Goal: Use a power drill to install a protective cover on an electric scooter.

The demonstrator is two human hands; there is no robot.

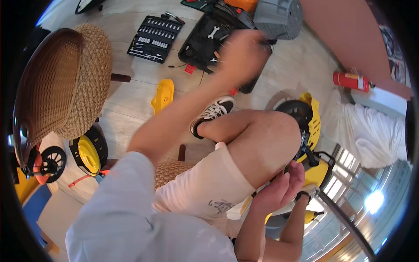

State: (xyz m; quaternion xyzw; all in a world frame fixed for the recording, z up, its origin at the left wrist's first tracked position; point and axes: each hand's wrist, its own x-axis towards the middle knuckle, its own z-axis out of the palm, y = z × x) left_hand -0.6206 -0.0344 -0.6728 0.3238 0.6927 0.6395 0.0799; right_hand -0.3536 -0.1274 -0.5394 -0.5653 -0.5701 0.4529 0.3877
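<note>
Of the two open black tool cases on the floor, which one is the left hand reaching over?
The left hand is over the right-hand case, holding loose wrenches; the socket set case with neat socket rows lies apart, further left.

Two bare arms are seen from above, spread well apart.
The left hand (242, 54) is stretched far forward on a nearly straight arm and is blurred, its grip unreadable. The right hand (279, 190) is held low beside the raised knee, fingers loosely curled, palm turned upward.
</note>
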